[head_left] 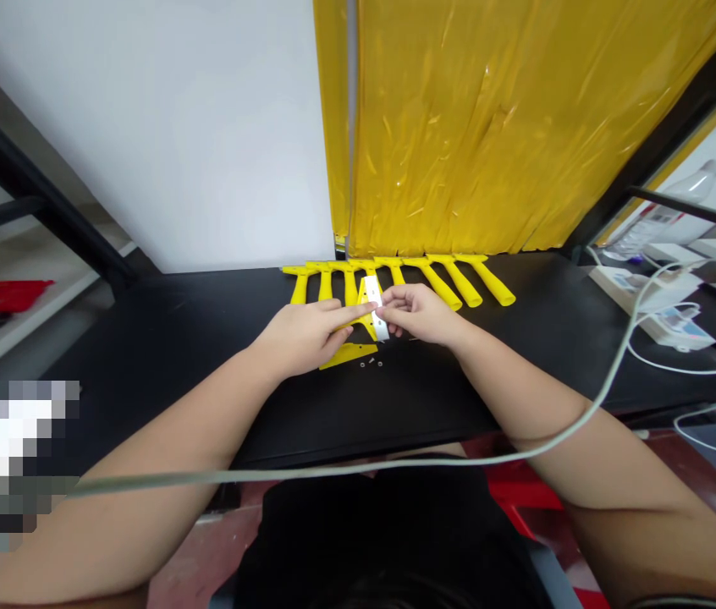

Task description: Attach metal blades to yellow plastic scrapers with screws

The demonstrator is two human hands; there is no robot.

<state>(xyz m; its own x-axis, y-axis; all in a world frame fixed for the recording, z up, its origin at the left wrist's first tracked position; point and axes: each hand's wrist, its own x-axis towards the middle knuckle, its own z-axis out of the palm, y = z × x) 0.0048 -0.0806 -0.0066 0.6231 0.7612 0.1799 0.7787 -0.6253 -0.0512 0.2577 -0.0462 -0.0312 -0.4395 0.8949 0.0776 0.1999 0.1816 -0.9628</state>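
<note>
My left hand [311, 333] is closed around a yellow scraper-like handle [364, 325], its index finger stretched out onto a white strip [376, 306]. The strip lies along the wide head of that handle and has small dark holes or marks. With fingers bent together, my right hand [418, 311] pinches the strip's right side. Below the left hand a flat yellow plate [350, 355] rests on the black tabletop [371, 414]. Several tiny metal pieces [371, 361], apparently a screw and nuts, lie in front of it.
A row of yellow handles [472, 279] stretches along the back of the table. Behind rise a white panel [206, 127] and a yellow wrapped panel [491, 127]. A pale cable [396, 465] hangs across the front. White power strips [656, 304] and a plastic bottle [663, 211] are at right.
</note>
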